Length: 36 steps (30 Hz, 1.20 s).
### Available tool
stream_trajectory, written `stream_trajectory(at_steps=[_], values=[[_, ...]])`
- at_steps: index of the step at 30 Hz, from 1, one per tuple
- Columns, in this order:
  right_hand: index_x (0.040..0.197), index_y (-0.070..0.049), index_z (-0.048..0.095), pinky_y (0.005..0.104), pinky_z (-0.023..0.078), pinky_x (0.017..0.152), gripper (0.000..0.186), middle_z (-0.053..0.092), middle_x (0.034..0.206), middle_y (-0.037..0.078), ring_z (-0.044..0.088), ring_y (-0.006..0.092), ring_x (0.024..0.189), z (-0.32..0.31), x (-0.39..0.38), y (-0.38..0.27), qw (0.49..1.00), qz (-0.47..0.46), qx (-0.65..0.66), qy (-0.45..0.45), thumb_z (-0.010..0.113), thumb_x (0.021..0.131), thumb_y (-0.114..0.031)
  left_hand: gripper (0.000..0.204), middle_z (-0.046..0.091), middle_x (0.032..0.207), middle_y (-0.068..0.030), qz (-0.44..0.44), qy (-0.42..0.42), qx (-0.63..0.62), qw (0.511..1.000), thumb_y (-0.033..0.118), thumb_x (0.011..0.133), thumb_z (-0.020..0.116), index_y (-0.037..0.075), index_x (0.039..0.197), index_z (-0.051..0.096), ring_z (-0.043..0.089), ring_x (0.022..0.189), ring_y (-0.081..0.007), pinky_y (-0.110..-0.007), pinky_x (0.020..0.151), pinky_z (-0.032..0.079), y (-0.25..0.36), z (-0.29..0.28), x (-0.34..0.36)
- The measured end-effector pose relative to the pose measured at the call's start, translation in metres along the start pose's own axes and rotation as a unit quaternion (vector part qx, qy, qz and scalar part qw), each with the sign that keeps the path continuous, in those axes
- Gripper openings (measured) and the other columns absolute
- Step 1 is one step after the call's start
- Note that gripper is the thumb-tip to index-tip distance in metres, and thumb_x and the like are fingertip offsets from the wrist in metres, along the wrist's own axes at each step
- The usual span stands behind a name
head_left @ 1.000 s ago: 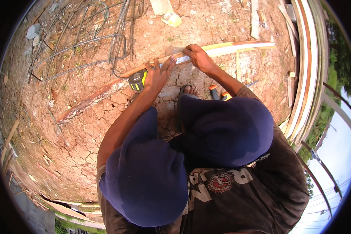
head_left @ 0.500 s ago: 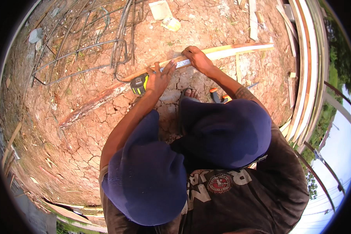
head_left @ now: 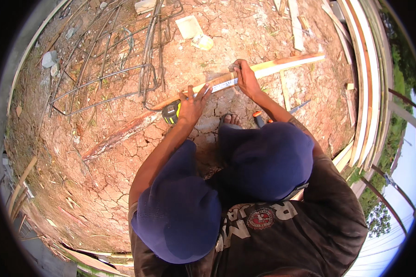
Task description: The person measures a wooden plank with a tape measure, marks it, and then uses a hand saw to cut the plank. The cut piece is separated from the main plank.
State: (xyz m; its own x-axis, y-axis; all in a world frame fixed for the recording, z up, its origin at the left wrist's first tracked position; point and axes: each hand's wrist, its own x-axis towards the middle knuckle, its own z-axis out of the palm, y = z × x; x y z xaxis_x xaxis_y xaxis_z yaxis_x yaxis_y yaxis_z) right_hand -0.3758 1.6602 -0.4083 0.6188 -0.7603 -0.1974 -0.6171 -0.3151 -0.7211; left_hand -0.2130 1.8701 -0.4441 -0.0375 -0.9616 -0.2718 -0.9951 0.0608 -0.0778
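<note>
At four and seven o'clock in the view, nearest the camera, are the blue-clad knees (head_left: 263,157); beyond them, at two o'clock, a handsaw (head_left: 258,119) lies on the cracked earth, partly hidden by the right forearm. Toward ten o'clock the tape measure (head_left: 171,112) sits against the outer side of the left hand (head_left: 191,109), whose grip is loose and spread, fingers pressing down on the board (head_left: 286,63). That board runs along the ground from about nine to two o'clock, the tape's blade (head_left: 225,84) laid along it. At one o'clock the right hand (head_left: 248,82) has its fingers bent at the board's edge; whether this grip pinches the blade or something else I cannot tell. Measuring looks under way: the blade is out and lined up, but no mark can be made out and the saw lies unused, so any marking or cutting seems left. Farther off, toward eleven, stands a steel-bar frame (head_left: 151,48). Against the earlier frame, the right hand has slid farther from the left, baring more blade between them.
</note>
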Motion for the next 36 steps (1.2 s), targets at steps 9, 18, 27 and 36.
stream_trajectory(at_steps=[9,18,27,36], values=[[0.129,-0.008,0.051,0.0514,0.050,0.091,0.039,0.066,0.113,0.025,0.062,0.0447,0.109,-0.005,-0.034,0.053,0.997,-0.004,-0.043,-0.057,0.066,0.095,-0.020,0.073,0.045,0.155,-0.0156,-0.059,0.047,-0.064,0.995,0.013,0.096,0.058,0.012,0.161,0.025,0.050,0.135,-0.0323,-0.053,0.102,0.048,-0.034,-0.014,-0.046],[0.097,-0.009,0.074,0.0441,0.053,0.079,0.019,0.072,0.089,0.018,0.069,0.0366,0.087,-0.062,-0.023,0.041,0.976,0.037,-0.093,-0.195,0.070,0.093,-0.027,0.048,0.060,0.135,-0.0223,-0.056,0.065,-0.200,0.976,0.008,0.088,0.058,-0.004,0.134,0.053,0.065,0.116,-0.0339,-0.037,0.072,0.063,-0.039,-0.033,-0.072],[0.112,-0.008,0.075,0.0346,0.050,0.068,0.023,0.071,0.079,0.005,0.068,0.0183,0.077,-0.035,-0.106,-0.079,0.969,0.119,0.123,-0.181,0.069,0.098,-0.026,0.065,0.069,0.110,-0.0226,-0.041,0.053,-0.301,0.951,0.010,0.083,0.064,-0.005,0.143,0.044,0.072,0.090,-0.0350,-0.043,0.072,0.060,-0.002,-0.066,-0.062],[0.080,-0.006,0.065,0.0240,0.032,0.055,0.033,0.051,0.064,-0.005,0.045,0.0026,0.061,-0.081,-0.114,-0.087,0.814,0.236,0.471,-0.246,0.067,0.101,-0.032,0.083,0.070,0.115,-0.0253,-0.107,-0.003,-0.296,0.949,0.009,0.084,0.070,0.000,0.156,0.030,0.073,0.092,-0.0380,-0.044,0.073,0.059,-0.027,-0.063,-0.111]])
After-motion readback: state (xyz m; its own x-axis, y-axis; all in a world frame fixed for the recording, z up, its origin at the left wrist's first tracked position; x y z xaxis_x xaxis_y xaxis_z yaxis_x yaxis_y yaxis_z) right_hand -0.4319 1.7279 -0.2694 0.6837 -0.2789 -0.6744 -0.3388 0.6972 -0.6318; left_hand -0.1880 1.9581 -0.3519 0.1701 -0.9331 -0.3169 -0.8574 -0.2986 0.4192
